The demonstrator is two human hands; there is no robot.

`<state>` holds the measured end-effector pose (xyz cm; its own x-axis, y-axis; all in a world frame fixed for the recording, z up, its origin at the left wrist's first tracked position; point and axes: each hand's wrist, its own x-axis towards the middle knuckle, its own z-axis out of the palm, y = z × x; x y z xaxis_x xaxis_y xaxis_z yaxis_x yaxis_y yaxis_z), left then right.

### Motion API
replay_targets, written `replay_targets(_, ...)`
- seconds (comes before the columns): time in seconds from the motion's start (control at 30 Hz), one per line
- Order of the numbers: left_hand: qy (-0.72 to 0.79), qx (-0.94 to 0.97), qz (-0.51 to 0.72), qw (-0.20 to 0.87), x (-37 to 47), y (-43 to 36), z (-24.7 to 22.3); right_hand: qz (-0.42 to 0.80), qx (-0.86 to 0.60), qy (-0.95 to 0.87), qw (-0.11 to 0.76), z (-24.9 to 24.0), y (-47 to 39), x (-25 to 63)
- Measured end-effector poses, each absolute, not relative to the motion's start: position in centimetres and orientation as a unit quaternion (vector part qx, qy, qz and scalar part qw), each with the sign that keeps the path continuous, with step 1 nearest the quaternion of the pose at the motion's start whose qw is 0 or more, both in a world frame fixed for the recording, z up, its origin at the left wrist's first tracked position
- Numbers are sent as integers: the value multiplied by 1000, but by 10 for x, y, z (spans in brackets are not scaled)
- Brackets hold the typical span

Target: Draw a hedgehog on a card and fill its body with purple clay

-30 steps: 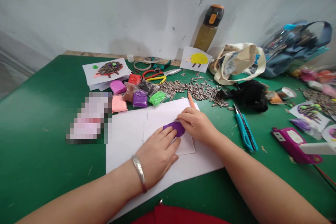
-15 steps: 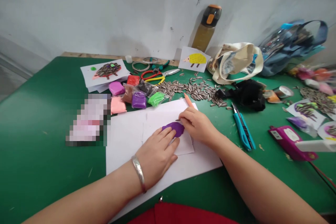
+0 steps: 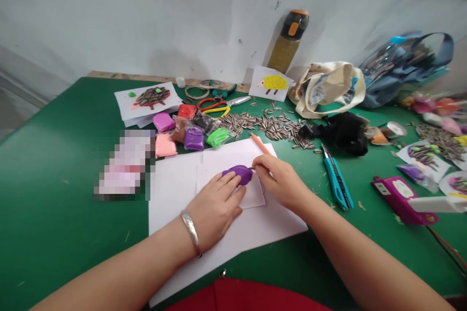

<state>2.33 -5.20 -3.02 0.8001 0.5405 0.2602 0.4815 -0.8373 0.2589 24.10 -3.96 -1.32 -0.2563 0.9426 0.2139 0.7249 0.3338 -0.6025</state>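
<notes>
A flat oval of purple clay [image 3: 243,174] lies on a small white sheet [image 3: 255,198], which rests on larger white paper [image 3: 171,233]. My left hand [image 3: 219,204], a silver bangle at its wrist, lies flat across the paper. Its stretched fingertips touch the clay's lower left side. At the clay's right edge, my right hand [image 3: 275,175] pinches a small dark piece [image 3: 251,168] that looks like a sunflower seed; most of it is hidden. An orange pencil-like stick [image 3: 260,143] shows just behind that hand, its lower end covered.
Sunflower seeds [image 3: 277,126] lie scattered behind the paper. Bagged clay [image 3: 194,139], scissors [image 3: 219,105] and a phone-like pixelated object [image 3: 126,163] stand to the left and back. On the right are a blue cutter [image 3: 336,180], a black cloth [image 3: 346,131] and a magenta glue gun [image 3: 399,199].
The small sheet and purple clay have shifted slightly left and up on the larger paper. The orange stick has turned a little. My left hand has moved slightly left, still on the clay.
</notes>
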Motion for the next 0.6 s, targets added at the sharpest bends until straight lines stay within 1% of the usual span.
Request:
replay_targets(0.3, 270, 946, 159, 82, 23, -51, -30, 166, -489, -812, 271, -20, -63, 248)
replay_targets(0.5, 273, 945, 159, 82, 24, -51, -32, 95, -427, -878, 194, -23, -62, 244)
replay_targets(0.6, 275, 944, 160, 81, 24, -51, -33, 83, -413, -888, 184, -22, -63, 245)
